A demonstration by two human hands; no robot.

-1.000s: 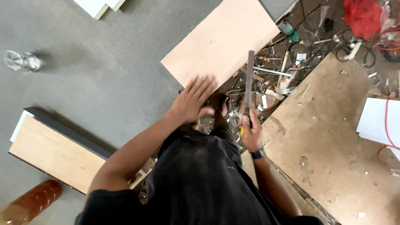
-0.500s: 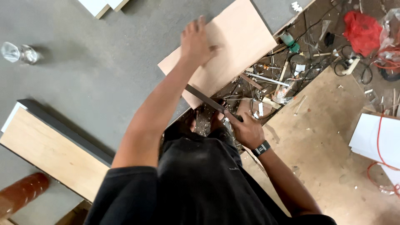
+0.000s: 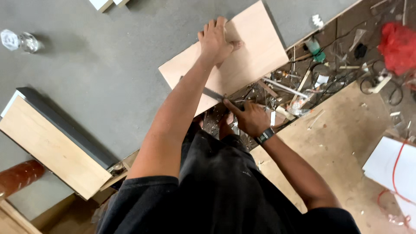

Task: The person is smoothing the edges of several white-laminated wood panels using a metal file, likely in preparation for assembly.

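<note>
hands on the pale board

our left hand [image 3: 216,41] lies flat on the plywood board [image 3: 255,56], fingers spread and together pointing away from us, thumb out to the side, palm pressing down on its far half. our right hand [image 3: 249,118] is curled shut around the handle end of a flat metal tool [image 3: 212,94], a thin grey blade that lies across the board's near edge and passes under our left forearm; its far tip is hidden there. a dark watch [image 3: 265,135] sits on that wrist.

the board is a pale, smooth, roughly rectangular sheet, lying at a slant on the grey floor [image 3: 95,69], with its near right edge against a heap of scrap [image 3: 299,86]: offcuts, wires, small bits of wood and metal. its face is plain and unmarked as far as we can see.

further out, to our left, a second wooden panel [image 3: 47,147] with a dark edge rests on the floor, and a clear glass object [image 3: 19,41] stands well apart near the top left. to our right a brown sheet [image 3: 338,143] covers the floor, with a red bundle [image 3: 398,45] at the far corner.
</note>
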